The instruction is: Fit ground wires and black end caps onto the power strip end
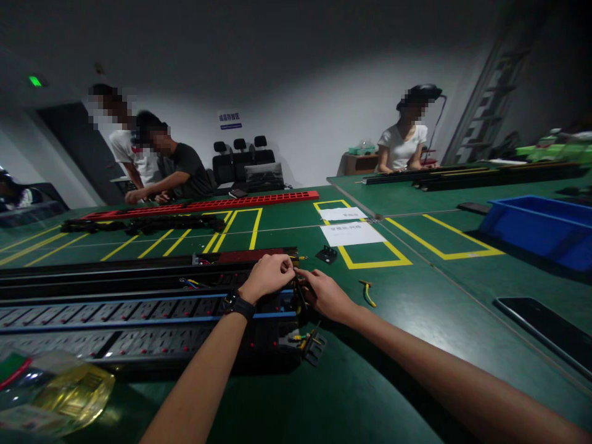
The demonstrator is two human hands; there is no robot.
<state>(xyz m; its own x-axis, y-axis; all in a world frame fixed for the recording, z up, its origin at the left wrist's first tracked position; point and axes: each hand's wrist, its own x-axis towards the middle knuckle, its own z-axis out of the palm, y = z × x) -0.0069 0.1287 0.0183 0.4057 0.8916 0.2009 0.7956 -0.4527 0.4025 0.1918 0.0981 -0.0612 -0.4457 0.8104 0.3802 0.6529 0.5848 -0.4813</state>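
Several long black power strips [152, 341] with rows of sockets and red dots lie side by side on the green table. My left hand [269, 275], with a black watch on its wrist, is at the right end of one strip, its fingers pinched together. From the right, my right hand [326, 296] meets it there, thumb and fingers closed at the same strip end. What either hand pinches is small and hidden by the fingers. A black end cap [315, 346] with yellow-green wire hangs at the end of the nearest strip.
A short yellow-green wire [368, 293] and a black plate [327, 253] lie beyond my hands. Paper sheets [352, 234], a phone [546, 330] and a blue bin [541, 231] are rightward. A bottle [69, 394] lies front left. Other people work across the table.
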